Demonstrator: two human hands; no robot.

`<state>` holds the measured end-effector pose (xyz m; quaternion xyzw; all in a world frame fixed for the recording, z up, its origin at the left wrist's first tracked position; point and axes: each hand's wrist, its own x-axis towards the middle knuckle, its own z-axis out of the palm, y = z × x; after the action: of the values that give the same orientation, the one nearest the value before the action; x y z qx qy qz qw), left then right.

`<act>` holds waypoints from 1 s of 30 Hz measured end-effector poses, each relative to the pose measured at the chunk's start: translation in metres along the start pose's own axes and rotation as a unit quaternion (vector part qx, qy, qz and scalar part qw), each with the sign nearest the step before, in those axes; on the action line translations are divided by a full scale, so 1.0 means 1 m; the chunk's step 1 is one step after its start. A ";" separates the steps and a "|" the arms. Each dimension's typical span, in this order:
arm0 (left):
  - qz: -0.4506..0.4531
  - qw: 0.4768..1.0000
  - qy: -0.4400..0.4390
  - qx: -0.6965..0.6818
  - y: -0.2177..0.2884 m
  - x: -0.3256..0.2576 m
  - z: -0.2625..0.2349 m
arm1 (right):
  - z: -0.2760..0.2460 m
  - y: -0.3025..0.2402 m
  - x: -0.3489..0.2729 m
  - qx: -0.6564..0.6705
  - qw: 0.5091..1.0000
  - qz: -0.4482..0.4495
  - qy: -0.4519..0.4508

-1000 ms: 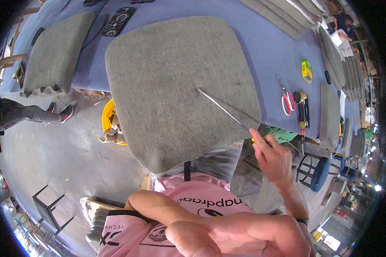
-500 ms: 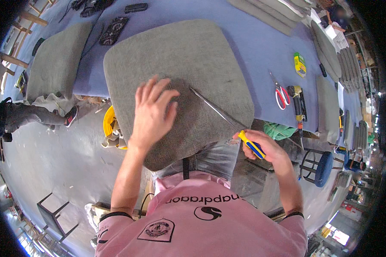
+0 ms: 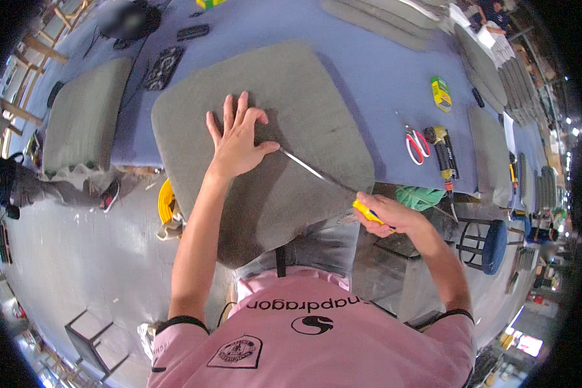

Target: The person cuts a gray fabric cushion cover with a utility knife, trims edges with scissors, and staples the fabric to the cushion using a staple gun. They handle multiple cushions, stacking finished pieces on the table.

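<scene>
A grey fabric seat cushion [image 3: 304, 84] lies on the blue-covered table, its near corner overhanging toward my lap. My left hand [image 3: 241, 145] rests on the cushion with its fingers spread, the thumb at the tip of a long thin metal shaft. That shaft belongs to a screwdriver [image 3: 317, 173] with a yellow and blue handle. My right hand [image 3: 385, 212] is wrapped round the handle, just off the cushion's near right edge. The shaft slants across the cushion toward the left thumb; whether its tip presses into the fabric I cannot tell.
Red-handled scissors [image 3: 417, 147], a yellow-black power tool [image 3: 443, 155] and a green-yellow box [image 3: 441, 94] lie right on the table [image 3: 394, 116]. Another grey cushion [image 3: 87, 116] is at left. A blue stool [image 3: 493, 247] stands at right; a person's leg shows at far left.
My left hand has settled on the cushion, its thumb now beside the screwdriver's tip. My right hand and the screwdriver have shifted slightly left, and the cushion sits a little lower in view.
</scene>
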<state>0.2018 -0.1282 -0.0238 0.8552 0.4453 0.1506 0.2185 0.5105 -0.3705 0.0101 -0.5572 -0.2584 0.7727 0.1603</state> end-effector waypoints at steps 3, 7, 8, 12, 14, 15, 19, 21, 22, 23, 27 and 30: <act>-0.040 0.998 -0.039 0.003 0.008 0.010 0.001 | -0.020 0.026 0.023 0.135 0.983 0.030 -0.117; -0.019 0.999 -0.005 0.025 -0.028 0.007 0.025 | -0.019 0.052 0.071 0.238 0.958 0.084 -0.139; -0.003 0.999 0.039 0.038 -0.035 0.008 0.019 | -0.017 0.052 0.073 0.191 0.973 0.076 -0.100; 0.012 0.999 0.017 0.037 0.014 0.007 0.034 | -0.002 0.091 0.036 0.144 0.983 0.000 0.110; 0.016 1.000 0.022 0.003 0.008 -0.004 0.064 | -0.006 0.106 0.014 0.157 0.985 -0.076 0.008; 0.008 1.000 0.010 0.013 0.011 -0.008 0.061 | -0.006 0.105 0.008 0.143 0.983 -0.108 0.028; 0.017 0.999 0.008 0.034 0.031 -0.028 0.045 | 0.017 0.099 -0.014 0.115 0.959 -0.185 0.179; 0.031 0.996 0.055 0.055 0.032 -0.043 0.048 | 0.052 0.063 -0.043 0.060 0.954 -0.232 0.178; 0.069 0.992 0.075 0.070 0.030 -0.053 0.054 | 0.065 0.051 -0.051 0.033 0.949 -0.258 0.180; 0.109 0.985 0.097 0.088 0.026 -0.062 0.059 | 0.069 0.051 -0.047 0.042 0.948 -0.208 0.239; 0.148 0.978 0.117 0.090 0.023 -0.082 0.062 | 0.077 0.065 -0.041 0.056 0.952 -0.214 0.214; 0.165 0.973 0.150 0.060 0.030 -0.077 0.072 | 0.076 0.086 -0.023 0.079 0.939 -0.243 0.230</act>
<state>0.2125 -0.2239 -0.0754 0.8959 0.3344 0.2841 0.0691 0.4493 -0.4697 -0.0030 -0.6258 -0.2803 0.5788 0.4414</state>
